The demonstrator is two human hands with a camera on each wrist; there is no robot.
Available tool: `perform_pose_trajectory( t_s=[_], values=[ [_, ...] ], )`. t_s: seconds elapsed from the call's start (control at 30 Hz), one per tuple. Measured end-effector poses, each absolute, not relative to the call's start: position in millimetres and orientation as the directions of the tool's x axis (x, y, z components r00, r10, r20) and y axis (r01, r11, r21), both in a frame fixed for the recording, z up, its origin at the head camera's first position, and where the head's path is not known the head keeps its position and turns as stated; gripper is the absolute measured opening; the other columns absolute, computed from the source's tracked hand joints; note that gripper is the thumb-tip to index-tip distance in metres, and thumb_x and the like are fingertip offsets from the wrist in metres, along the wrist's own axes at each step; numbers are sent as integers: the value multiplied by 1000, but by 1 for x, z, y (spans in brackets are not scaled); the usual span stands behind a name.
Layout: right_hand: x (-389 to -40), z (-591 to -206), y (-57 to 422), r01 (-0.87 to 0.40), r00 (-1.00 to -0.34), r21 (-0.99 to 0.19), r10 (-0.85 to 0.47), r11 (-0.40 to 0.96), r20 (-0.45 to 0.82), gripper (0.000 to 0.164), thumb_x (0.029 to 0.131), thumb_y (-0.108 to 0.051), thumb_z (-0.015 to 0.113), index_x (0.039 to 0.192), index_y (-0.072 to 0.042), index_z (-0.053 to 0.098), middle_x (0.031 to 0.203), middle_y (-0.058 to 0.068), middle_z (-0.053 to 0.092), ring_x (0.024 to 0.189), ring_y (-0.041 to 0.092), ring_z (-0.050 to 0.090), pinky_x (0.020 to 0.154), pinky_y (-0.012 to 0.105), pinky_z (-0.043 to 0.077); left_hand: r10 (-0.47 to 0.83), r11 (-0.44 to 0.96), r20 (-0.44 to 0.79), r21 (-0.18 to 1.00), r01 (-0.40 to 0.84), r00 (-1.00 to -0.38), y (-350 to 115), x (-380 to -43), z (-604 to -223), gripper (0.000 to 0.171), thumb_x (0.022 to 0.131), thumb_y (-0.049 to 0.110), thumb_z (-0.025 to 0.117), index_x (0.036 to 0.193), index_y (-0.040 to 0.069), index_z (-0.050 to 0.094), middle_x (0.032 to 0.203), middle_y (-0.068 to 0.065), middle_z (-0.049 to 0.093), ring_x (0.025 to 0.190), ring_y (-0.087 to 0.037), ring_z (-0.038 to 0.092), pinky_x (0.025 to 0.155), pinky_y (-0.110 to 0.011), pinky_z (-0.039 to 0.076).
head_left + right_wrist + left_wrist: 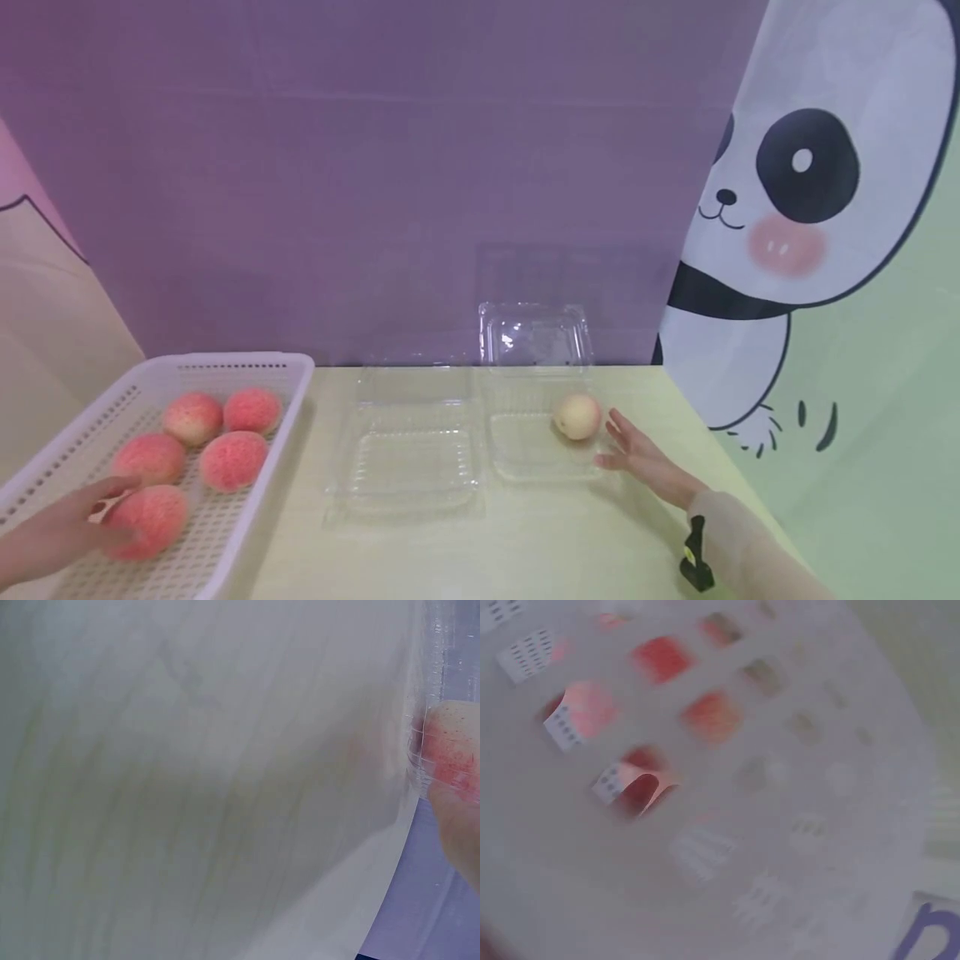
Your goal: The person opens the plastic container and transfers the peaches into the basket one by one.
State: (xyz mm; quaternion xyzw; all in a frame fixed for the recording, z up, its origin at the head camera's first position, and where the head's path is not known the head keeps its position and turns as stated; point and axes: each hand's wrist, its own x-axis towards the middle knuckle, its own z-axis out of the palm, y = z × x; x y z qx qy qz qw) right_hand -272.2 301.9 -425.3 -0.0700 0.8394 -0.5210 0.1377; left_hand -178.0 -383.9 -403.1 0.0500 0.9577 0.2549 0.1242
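Note:
At the left, several pink peaches (233,461) lie in a white perforated basket (300,392). My left hand (52,533) reaches into it, finger and thumb spread at the left side of the nearest peach (153,521); the blurred thumb overlaps that fruit. The left wrist view looks through holes in the basket wall (840,847). One pale peach (578,417) sits at the right side of the right clear plastic box (525,467). My right hand (652,467) is beside that box's right wall, fingers extended, nothing in its grasp.
Another clear plastic box (416,467) stands between the basket and the right box. Both lids are raised at the back, the right lid (536,337) in front of a purple backdrop (375,183). A light wooden table (525,550) supports everything; a panda-printed wall (862,358) borders it at right.

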Motion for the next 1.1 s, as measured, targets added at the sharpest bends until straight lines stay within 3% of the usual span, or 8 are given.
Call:
perform_pose_trajectory(
  t_s=[0.07, 0.23, 0.33, 0.47, 0.53, 0.67, 0.9, 1.1],
  values=[
    [-272, -425, 302, 26, -952, -897, -261, 442, -156, 95, 86, -19, 61, 145, -6, -12, 151, 21, -5, 138, 40, -1, 108, 58, 5, 166, 885, -177, 462, 67, -970, -380, -176, -395, 66, 88, 23, 59, 125, -24, 29, 122, -50, 27, 100, -65, 37, 71, -57, 46],
    [-273, -426, 302, 18, -956, -901, -256, 434, -142, 94, 86, -19, 61, 145, -6, -10, 152, 21, -4, 138, 39, 0, 108, 58, 5, 234, 868, 27, 445, 221, -972, -359, -167, -374, 57, 85, 14, 61, 124, -19, 36, 118, -46, 39, 96, -61, 43, 65, -58, 46],
    [-273, -427, 302, 7, -953, -897, -268, 442, -140, 94, 86, -21, 61, 145, -6, -10, 152, 21, -4, 138, 39, 0, 108, 57, 5, 266, 833, 164, 457, 313, -950, -342, -161, -369, 53, 82, 12, 64, 124, -13, 42, 120, -20, 55, 98, -32, 57, 67, -41, 51],
    [-272, -427, 301, 5, -952, -891, -271, 453, -143, 95, 86, -22, 61, 145, -6, -11, 152, 21, -3, 138, 39, 1, 108, 57, 7, 266, 818, 287, 437, 373, -920, -310, -162, -362, 47, 78, 16, 71, 118, -1, 55, 114, 3, 61, 91, -1, 57, 64, -25, 49],
    [-272, -427, 301, 6, -954, -890, -264, 457, -143, 95, 86, -22, 61, 145, -6, -11, 152, 21, -3, 138, 39, 1, 108, 57, 7, 267, 821, 304, 426, 381, -915, -291, -163, -355, 45, 78, 21, 71, 118, 5, 58, 114, -8, 62, 92, -6, 59, 66, -28, 51],
    [-271, -426, 302, 12, -956, -887, -255, 461, -146, 94, 86, -22, 61, 146, -6, -10, 152, 21, -2, 138, 39, 2, 108, 58, 8, 268, 793, 347, 450, 410, -899, -258, -165, -346, 40, 79, 25, 71, 115, 13, 60, 112, -4, 64, 94, -1, 57, 70, -26, 52],
    [-271, -425, 302, 10, -957, -886, -254, 463, -143, 94, 86, -21, 61, 146, -6, -10, 151, 21, -3, 138, 40, 3, 108, 58, 8, 317, 667, 328, 590, 455, -890, -204, -177, -330, 30, 87, 18, 62, 115, 7, 59, 111, -5, 64, 96, -16, 62, 78, -26, 53],
    [-271, -425, 302, 9, -957, -876, -250, 481, -147, 94, 87, -24, 61, 146, -7, -10, 152, 21, -2, 138, 39, 3, 108, 58, 8, 391, 587, 272, 662, 466, -879, -161, -195, -320, 26, 86, 11, 60, 110, 3, 60, 104, -7, 64, 92, -18, 62, 80, -34, 53]
  ],
)
